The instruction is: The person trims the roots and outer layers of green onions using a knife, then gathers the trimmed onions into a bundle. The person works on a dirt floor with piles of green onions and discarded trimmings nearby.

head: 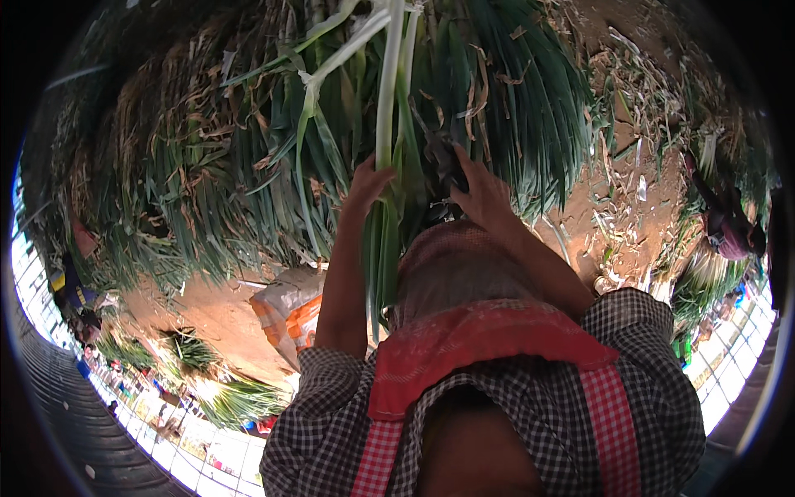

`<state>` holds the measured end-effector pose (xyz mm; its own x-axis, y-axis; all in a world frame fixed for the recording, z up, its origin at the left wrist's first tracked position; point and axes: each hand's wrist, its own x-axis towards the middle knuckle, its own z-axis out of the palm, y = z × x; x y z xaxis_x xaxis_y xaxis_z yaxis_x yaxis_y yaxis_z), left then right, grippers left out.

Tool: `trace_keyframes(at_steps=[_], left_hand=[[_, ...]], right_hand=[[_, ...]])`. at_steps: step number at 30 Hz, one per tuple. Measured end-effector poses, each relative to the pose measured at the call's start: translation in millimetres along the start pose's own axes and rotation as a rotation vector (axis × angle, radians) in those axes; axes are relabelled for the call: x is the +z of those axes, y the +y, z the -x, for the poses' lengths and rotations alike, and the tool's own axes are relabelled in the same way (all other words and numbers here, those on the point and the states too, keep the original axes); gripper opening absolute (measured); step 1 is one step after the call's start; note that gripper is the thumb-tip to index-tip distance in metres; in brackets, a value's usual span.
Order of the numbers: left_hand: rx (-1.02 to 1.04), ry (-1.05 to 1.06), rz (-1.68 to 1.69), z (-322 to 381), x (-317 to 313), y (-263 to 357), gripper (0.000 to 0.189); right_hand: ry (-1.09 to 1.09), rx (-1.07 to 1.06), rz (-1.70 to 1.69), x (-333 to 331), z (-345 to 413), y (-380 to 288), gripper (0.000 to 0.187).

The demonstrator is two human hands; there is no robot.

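My left hand (369, 185) grips a large green onion, its long pale stalk (389, 93) pointing away from me. The onion's green leaves (381, 248) hang down below my fist towards my lap. A loosened outer leaf layer (335, 62) splays off to the left of the stalk. In my right hand (486, 194) is a dark pistol-shaped tool (444, 155), which looks like an air blow gun. Its thin front end points up beside the stalk. The stalk's far end runs towards the top edge of the view.
A deep pile of green onions (205, 161) spreads before me, with dry leaves among it. Leaf scraps (640, 143) litter the dirt floor on the right. An orange-and-white sack (292, 310) lies by my left arm. Other people (733, 230) are at both sides, near more onion bundles (236, 397).
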<state>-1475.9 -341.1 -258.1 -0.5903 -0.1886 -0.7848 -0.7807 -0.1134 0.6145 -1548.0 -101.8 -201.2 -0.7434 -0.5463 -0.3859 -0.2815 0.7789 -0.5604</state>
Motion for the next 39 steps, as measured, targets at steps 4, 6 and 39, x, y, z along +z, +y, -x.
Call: trace_keyframes(at_steps=[4,6,39], left_hand=[[-0.02,0.32,-0.444,-70.8,52.6,-28.5,0.044],[0.053,0.472,-0.633,-71.8,82.7,-23.7,0.059],[0.393,0.771,-0.661,-264.9,47.9,106.8,0.046]], right_hand=[[-0.043,0.067,-0.05,1.6,23.2,14.4,0.083],[-0.017,0.118,-0.037,3.9,29.0,21.9,0.083],[-0.043,0.028,0.137,-36.4,-278.8,6.1,0.069]])
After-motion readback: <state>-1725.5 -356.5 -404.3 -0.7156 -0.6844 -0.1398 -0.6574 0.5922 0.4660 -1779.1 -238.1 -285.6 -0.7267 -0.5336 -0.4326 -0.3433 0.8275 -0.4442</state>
